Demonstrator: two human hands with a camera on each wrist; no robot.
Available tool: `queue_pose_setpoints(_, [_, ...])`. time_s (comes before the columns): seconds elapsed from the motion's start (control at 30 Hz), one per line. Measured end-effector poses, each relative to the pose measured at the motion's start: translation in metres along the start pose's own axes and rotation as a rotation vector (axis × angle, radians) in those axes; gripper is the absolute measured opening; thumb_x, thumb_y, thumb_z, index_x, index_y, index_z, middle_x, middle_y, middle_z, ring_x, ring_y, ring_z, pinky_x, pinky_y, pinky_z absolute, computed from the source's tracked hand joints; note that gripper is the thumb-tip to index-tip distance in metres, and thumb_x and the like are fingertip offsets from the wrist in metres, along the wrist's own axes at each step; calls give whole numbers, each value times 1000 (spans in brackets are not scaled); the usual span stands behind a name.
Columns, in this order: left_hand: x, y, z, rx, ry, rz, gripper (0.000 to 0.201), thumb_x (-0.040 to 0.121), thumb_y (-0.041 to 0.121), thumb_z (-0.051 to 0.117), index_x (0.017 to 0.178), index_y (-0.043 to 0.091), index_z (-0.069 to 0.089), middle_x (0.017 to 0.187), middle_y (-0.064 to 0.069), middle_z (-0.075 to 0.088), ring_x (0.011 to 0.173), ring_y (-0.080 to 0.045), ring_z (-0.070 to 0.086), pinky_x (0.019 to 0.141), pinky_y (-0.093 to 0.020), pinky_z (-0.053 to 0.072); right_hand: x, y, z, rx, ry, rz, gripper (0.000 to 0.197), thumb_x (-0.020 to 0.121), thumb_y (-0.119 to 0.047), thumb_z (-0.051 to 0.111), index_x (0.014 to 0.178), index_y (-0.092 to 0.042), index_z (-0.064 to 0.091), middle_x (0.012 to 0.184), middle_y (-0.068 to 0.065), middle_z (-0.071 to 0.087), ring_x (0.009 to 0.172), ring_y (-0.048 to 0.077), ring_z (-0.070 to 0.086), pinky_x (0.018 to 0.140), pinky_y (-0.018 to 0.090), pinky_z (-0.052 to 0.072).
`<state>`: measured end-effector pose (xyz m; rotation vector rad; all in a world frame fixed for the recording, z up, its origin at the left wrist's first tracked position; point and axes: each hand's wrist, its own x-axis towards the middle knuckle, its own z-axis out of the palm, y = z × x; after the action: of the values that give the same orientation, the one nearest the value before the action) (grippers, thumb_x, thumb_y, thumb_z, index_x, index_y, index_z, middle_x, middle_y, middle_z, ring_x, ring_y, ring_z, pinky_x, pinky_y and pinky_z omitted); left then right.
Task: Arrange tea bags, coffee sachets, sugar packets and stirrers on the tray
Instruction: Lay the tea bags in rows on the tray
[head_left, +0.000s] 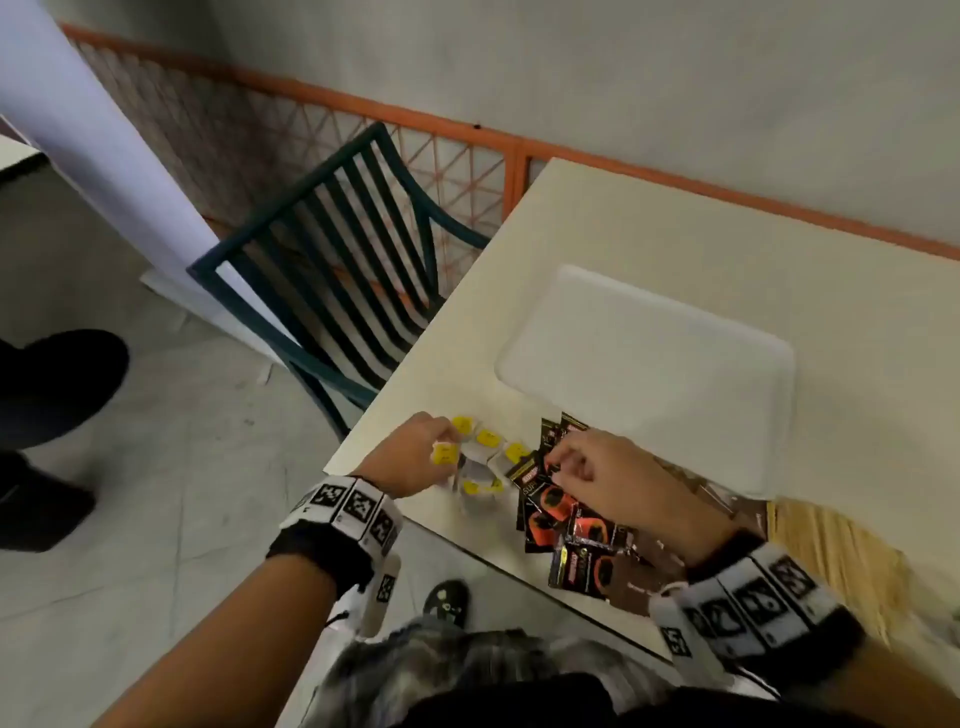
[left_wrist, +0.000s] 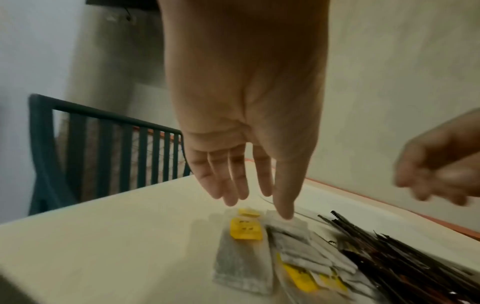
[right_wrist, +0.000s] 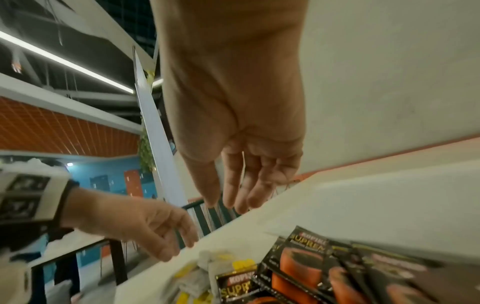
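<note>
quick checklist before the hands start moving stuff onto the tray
1. Tray on the table with nothing on it: ok.
2. Tea bags in reach of the left hand: ok, its straight fingers hang just over them.
3. Left hand free: ok.
4. Coffee sachets in reach of the right hand: ok, it hovers over the pile, holding nothing.
5. Stirrers at hand: ok, a pale bundle at the right.
6. Sugar packets located: cannot tell.
</note>
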<state>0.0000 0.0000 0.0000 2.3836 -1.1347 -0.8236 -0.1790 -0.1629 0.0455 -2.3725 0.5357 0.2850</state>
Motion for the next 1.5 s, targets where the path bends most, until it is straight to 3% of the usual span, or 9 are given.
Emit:
queue_pose_setpoints(0.23, [45, -19, 4, 298, -187, 66, 63, 79, 34, 65, 135, 24, 38, 140, -3, 37, 124, -27, 41, 102, -41, 37, 71, -6, 40, -198, 24, 133, 50, 86, -34, 56, 131, -15, 44, 127, 8, 53, 121, 27, 43, 103, 38, 38])
queue_pose_setpoints(0.47, [58, -26, 5, 325, -207, 159, 60, 87, 14, 53, 141, 20, 30, 138, -8, 36, 120, -30, 42, 100, -40, 39, 88, -9, 60, -186, 7, 241, 58, 85, -28, 55, 136, -11, 36, 139, 9, 43, 130, 30, 34, 107, 38, 33])
queue_pose_setpoints(0.57, [61, -24, 1, 207, -239, 127, 50, 84, 15, 56, 132, 18, 42, 126, -9, 47, 113, -28, 48, 97, -38, 41, 92, -9, 59, -150, 12, 249, 57, 86, -24, 55, 138, -10, 35, 142, 9, 40, 132, 27, 32, 109, 33, 24])
queue_pose_setpoints(0.8, [62, -25, -16, 9, -171, 70, 24, 76, 12, 65, 99, 8, 59, 94, -4, 61, 86, -18, 52, 69, -21, 40, 91, -5, 33, -32, 127, 187, 22, 83, -29, 62, 99, -14, 68, 98, 4, 52, 107, 25, 45, 86, 28, 35])
queue_pose_setpoints(0.93, [55, -34, -25, -170, -85, -1, 20, 78, 17, 70, 93, 10, 60, 83, 3, 59, 75, -11, 53, 59, -5, 37, 84, -2, 17, 159, 270, 135, 15, 85, -28, 64, 92, -16, 68, 98, 1, 62, 96, 14, 52, 82, 21, 42])
queue_pose_setpoints(1.03, [50, -35, -31, -338, -40, -72, 18, 82, 23, 68, 94, 14, 60, 86, 0, 64, 76, -12, 57, 65, -17, 45, 76, -3, 8, 396, 385, 149, 12, 89, -24, 60, 96, -15, 63, 89, -5, 62, 85, 10, 57, 67, 8, 39])
queue_pose_setpoints(1.23, [44, -12, -34, -748, -53, -114, 6, 93, 18, 53, 99, 17, 55, 95, -7, 61, 86, -20, 61, 71, -26, 56, 71, -25, 3, 728, 260, 59, 9, 89, -19, 60, 86, -28, 62, 100, 8, 62, 65, 19, 68, 56, 21, 52])
queue_pose_setpoints(1.37, [42, 10, -32, -898, -192, -138, 18, 98, 30, 41, 98, 17, 54, 94, -7, 61, 79, -18, 63, 62, -26, 55, 77, -41, 11, 712, 157, -30, 22, 80, -15, 70, 90, -30, 57, 78, -4, 59, 69, 13, 61, 54, 20, 50])
queue_pose_setpoints(1.5, [41, 18, -32, -929, -349, -106, 40, 93, 47, 38, 113, 16, 54, 104, -7, 65, 91, -19, 65, 75, -35, 56, 89, -42, 23, 488, 269, 9, 34, 74, -21, 76, 97, -21, 50, 68, -8, 49, 57, 7, 47, 56, 17, 42])
